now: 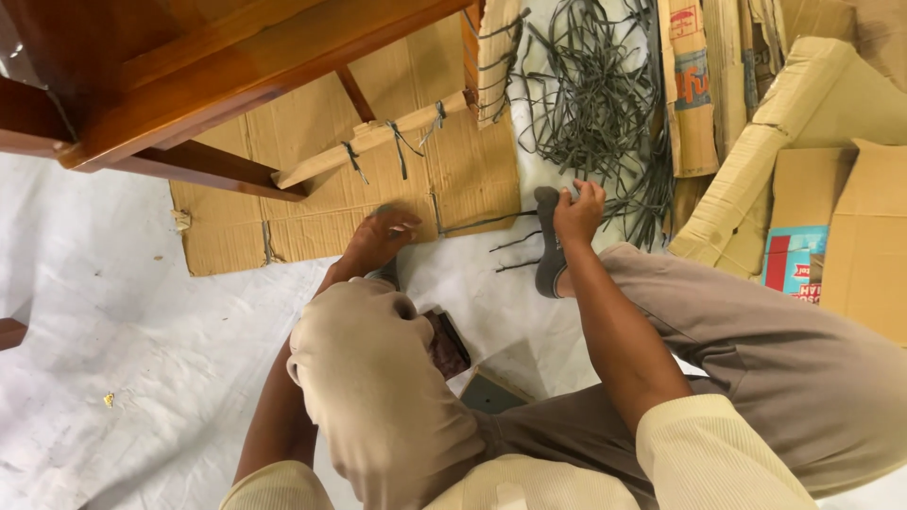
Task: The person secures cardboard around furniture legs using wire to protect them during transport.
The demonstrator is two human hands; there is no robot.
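on white floor sheet (pixel 113 331), right hand (pixel 578 210) pinches dark straps (pixel 595 104).

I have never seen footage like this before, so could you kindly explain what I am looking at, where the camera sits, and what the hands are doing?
There is no machine here: a person sits on the floor, and the single camera is worn on their head, looking down over their knees and arms.

The left hand rests its fingers on a flat sheet of cardboard spread on a white floor cover. The right hand reaches to the edge of a pile of dark straps; whether it grips one I cannot tell. Just below that hand is a grey sandal.

A piece of wooden furniture stands at the upper left, with one leg wrapped in cardboard and tied with straps. More folded cardboard boxes lie at the right. A small dark object lies between the knees; it is unclear what.
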